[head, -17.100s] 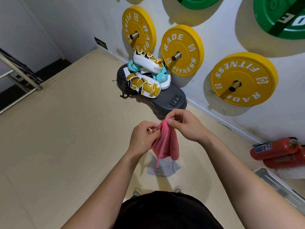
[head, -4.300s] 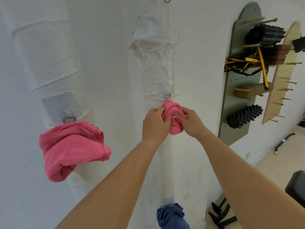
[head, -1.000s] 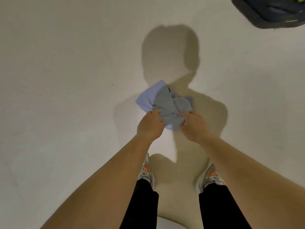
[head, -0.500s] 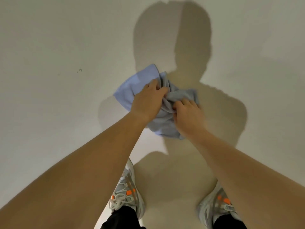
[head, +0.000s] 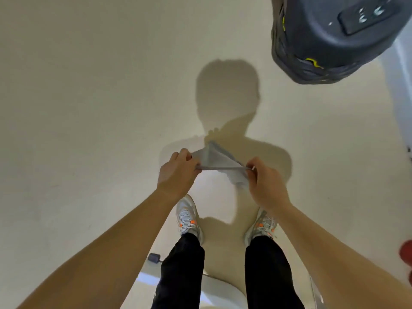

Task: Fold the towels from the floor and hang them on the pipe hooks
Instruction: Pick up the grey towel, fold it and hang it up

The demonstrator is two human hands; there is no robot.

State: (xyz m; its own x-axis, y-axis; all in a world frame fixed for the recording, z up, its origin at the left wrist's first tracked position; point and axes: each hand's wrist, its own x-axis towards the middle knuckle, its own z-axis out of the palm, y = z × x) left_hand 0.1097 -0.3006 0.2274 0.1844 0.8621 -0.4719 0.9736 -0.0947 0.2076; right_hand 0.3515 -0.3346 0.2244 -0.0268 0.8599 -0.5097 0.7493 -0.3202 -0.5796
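I see both hands clamped on the grey-blue towel [head: 213, 157]: the left hand [head: 178, 169] has its fingers curled round one end and the right hand [head: 265, 182] pinches the other between thumb and fingers. The hands are held apart, and the towel's near edge runs taut in a straight line from one to the other. Beyond that edge the cloth rises to a peak, and a loose fold hangs just inside the right hand. I cannot tell whether that fold touches the beige floor [head: 89, 108]. Below the hands stand two pale shoes with orange marks, the left shoe [head: 186, 217] under the left wrist and the right shoe [head: 263, 224] under the right wrist. Well beyond the right hand sits a dark rounded machine [head: 330, 41]
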